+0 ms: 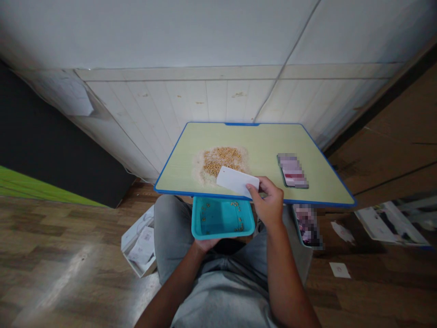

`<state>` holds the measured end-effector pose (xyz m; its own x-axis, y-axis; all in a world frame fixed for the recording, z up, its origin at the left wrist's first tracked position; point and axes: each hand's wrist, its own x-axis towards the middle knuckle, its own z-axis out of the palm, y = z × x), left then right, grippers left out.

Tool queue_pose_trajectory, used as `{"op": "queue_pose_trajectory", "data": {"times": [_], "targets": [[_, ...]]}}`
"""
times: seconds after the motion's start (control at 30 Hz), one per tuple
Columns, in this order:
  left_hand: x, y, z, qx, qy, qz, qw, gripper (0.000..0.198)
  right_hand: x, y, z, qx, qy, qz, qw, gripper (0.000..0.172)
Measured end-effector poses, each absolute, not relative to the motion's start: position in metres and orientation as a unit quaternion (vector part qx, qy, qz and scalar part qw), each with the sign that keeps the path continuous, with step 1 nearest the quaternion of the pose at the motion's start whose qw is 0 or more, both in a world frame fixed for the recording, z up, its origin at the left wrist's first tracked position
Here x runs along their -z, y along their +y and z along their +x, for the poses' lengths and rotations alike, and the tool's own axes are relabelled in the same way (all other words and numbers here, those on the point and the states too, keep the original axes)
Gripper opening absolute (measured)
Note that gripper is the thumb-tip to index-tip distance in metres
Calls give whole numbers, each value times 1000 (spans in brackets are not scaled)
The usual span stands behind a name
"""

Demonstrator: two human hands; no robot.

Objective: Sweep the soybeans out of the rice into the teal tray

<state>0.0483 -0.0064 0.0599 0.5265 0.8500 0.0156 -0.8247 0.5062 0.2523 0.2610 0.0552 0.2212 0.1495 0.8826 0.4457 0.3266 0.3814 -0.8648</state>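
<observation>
My right hand [268, 198] pinches a flat white plastic card [237, 181] by its right end, thumb on top. The card lies slanted over the near edge of a heap of yellow soybeans [221, 159], which sits amid pale rice-like grains [202, 173] on the table. Below the table's front edge is a turquoise plastic tub [223, 236], with a few beans scattered on its bottom. My left hand [206, 244] holds this tub from beneath at its near side; most of its fingers are hidden under it.
The folding table [273, 136] has a blue rim and stands against the white panelled wall [218, 95]. A phone [292, 171] lies on its right side. Another phone-like screen [307, 225] rests by my right thigh. An open white box [139, 246] with papers stands on the floor at left.
</observation>
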Motion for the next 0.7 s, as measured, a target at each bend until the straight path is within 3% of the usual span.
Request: {"op": "queue_pose_trajectory", "data": {"times": [0.7], "targets": [[-91, -7, 55, -509, 177, 137, 831, 85, -221, 55, 263, -243, -592, -502, 581, 13]]}}
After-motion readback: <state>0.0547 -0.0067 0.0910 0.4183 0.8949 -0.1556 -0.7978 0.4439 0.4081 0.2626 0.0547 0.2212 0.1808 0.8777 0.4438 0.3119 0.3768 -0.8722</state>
